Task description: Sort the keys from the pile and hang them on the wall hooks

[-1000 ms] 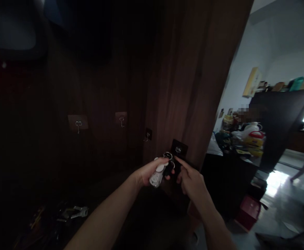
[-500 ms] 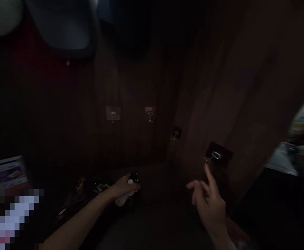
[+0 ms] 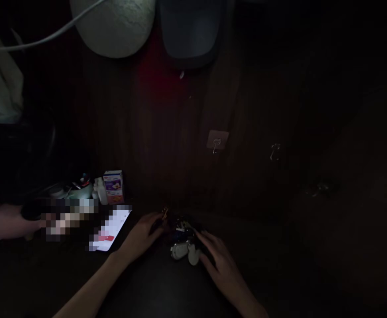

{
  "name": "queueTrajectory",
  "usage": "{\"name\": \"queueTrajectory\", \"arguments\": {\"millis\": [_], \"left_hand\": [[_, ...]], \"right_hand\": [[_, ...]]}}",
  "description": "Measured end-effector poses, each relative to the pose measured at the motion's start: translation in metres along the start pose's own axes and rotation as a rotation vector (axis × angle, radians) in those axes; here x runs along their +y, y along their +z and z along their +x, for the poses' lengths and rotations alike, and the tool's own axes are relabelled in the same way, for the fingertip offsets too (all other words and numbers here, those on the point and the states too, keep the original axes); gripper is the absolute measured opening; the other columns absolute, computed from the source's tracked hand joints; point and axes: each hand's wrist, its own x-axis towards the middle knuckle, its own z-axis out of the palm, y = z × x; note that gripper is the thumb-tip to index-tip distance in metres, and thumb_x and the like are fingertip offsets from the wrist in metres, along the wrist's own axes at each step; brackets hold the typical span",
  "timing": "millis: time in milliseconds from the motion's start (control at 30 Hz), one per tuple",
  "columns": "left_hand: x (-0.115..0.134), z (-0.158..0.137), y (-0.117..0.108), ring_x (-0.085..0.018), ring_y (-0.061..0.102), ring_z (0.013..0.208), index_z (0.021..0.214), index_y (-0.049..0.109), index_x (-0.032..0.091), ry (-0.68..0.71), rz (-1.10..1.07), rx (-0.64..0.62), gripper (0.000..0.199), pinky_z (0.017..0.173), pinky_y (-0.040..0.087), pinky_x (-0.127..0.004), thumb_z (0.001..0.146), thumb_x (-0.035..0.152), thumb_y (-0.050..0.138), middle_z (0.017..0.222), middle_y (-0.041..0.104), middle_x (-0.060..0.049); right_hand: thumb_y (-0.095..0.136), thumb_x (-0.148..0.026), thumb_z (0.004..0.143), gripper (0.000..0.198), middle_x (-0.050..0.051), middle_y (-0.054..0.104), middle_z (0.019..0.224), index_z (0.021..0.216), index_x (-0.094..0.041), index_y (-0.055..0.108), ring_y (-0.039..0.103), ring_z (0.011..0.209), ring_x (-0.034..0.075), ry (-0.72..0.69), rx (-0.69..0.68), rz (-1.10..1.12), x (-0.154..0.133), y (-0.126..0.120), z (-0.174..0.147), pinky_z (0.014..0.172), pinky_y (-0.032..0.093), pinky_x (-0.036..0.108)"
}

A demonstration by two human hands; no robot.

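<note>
Between my two hands a heap of small items [image 3: 180, 227] lies on the dark surface, too dim to make out piece by piece. At its near side are a pale oval item [image 3: 179, 251] and a whitish round item [image 3: 193, 255]. My left hand [image 3: 144, 233] rests at the heap's left side, thumb and fingers apart, beside a small gold-coloured piece [image 3: 165, 212]. On the right, my right hand [image 3: 218, 256] has its fingers stretched out along the heap's edge, the fingertips close to the round item. Both hands appear to hold nothing.
A lit phone-like screen [image 3: 112, 229] lies left of my left forearm. Behind it stand small boxes [image 3: 114, 186] and a white bottle [image 3: 100, 192]. A pink hair dryer-like item [image 3: 11, 221] is far left. Metal hooks [image 3: 216, 143] sit on the wood panel, caps above.
The view has turned left. My right hand has come down from beside a wall hook to the heap. My left hand has let go of the small dark and white item it held.
</note>
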Motion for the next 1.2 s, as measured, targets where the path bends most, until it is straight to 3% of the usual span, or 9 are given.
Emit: {"name": "queueTrajectory", "arguments": {"millis": [100,167,300,467,600,767,900,1067,1200], "left_hand": [[-0.011,-0.012,0.014,-0.025,0.039,0.127,0.133,0.041,0.030,0.105,0.064,-0.064,0.052,0.102,0.037,-0.044,0.083,0.037,0.054,0.140,0.042,-0.006],[-0.010,-0.017,0.023,-0.027,0.034,0.130,0.131,0.043,0.033,0.170,0.111,-0.065,0.048,0.104,0.033,-0.048,0.084,0.038,0.052,0.143,0.038,-0.005],[0.002,-0.020,0.024,-0.025,0.042,0.124,0.125,0.050,0.034,0.216,0.065,-0.095,0.041,0.102,0.038,-0.044,0.084,0.034,0.053,0.138,0.044,-0.005],[0.014,-0.021,0.016,-0.020,0.054,0.110,0.111,0.061,0.031,0.229,-0.105,-0.170,0.031,0.095,0.046,-0.033,0.081,0.024,0.056,0.124,0.055,-0.003],[0.018,-0.022,0.015,-0.018,0.057,0.103,0.100,0.065,0.027,0.208,-0.181,-0.184,0.023,0.092,0.047,-0.028,0.079,0.020,0.056,0.116,0.057,-0.003],[0.014,-0.022,0.014,-0.018,0.057,0.103,0.083,0.064,0.022,0.151,-0.167,-0.069,0.018,0.091,0.047,-0.029,0.084,0.019,0.046,0.114,0.056,-0.007],[0.010,-0.023,0.015,-0.019,0.055,0.106,0.091,0.062,0.022,0.142,-0.152,-0.011,0.018,0.093,0.045,-0.031,0.085,0.019,0.045,0.114,0.055,-0.007],[0.015,-0.025,0.016,-0.019,0.055,0.106,0.112,0.059,0.030,0.276,-0.110,-0.119,0.032,0.094,0.045,-0.032,0.084,0.019,0.048,0.114,0.057,-0.005],[0.019,-0.025,0.015,-0.018,0.057,0.101,0.105,0.064,0.030,0.290,-0.099,-0.139,0.027,0.091,0.047,-0.031,0.084,0.019,0.049,0.109,0.060,-0.004]], "right_hand": [[0.046,-0.040,0.087,0.050,-0.001,0.032,0.145,0.136,-0.038,0.033,0.026,0.134,0.023,-0.067,-0.168,-0.090,-0.006,0.009,0.000,0.106,0.031,0.043],[0.045,-0.040,0.088,0.050,0.000,0.030,0.146,0.136,-0.038,0.033,0.024,0.135,0.023,-0.083,-0.200,-0.115,-0.007,0.010,-0.002,0.107,0.030,0.044],[0.045,-0.036,0.089,0.040,0.002,0.040,0.140,0.129,-0.037,0.045,0.033,0.130,0.024,-0.126,-0.152,-0.151,-0.008,0.006,-0.004,0.102,0.036,0.044],[0.051,-0.025,0.085,0.035,0.004,0.054,0.122,0.117,-0.037,0.056,0.052,0.109,0.023,-0.184,-0.062,-0.222,-0.013,0.004,-0.005,0.090,0.045,0.043],[0.051,-0.018,0.083,0.032,0.005,0.054,0.119,0.111,-0.033,0.059,0.051,0.108,0.023,-0.215,-0.017,-0.236,-0.014,0.004,-0.007,0.089,0.046,0.041],[0.048,-0.017,0.084,0.027,0.006,0.052,0.119,0.105,-0.028,0.060,0.049,0.111,0.023,-0.220,0.006,-0.203,-0.013,0.005,-0.010,0.091,0.045,0.041],[0.046,-0.017,0.086,0.025,0.007,0.054,0.114,0.105,-0.027,0.059,0.050,0.109,0.022,-0.225,0.022,-0.165,-0.013,0.004,-0.012,0.091,0.045,0.041],[0.046,-0.016,0.086,0.023,0.007,0.057,0.107,0.104,-0.025,0.059,0.052,0.103,0.021,-0.220,-0.001,-0.136,-0.016,0.002,-0.011,0.088,0.046,0.039],[0.045,-0.014,0.086,0.024,0.006,0.058,0.103,0.103,-0.024,0.058,0.054,0.098,0.020,-0.223,-0.027,-0.124,-0.020,0.002,-0.010,0.086,0.047,0.037]]}}
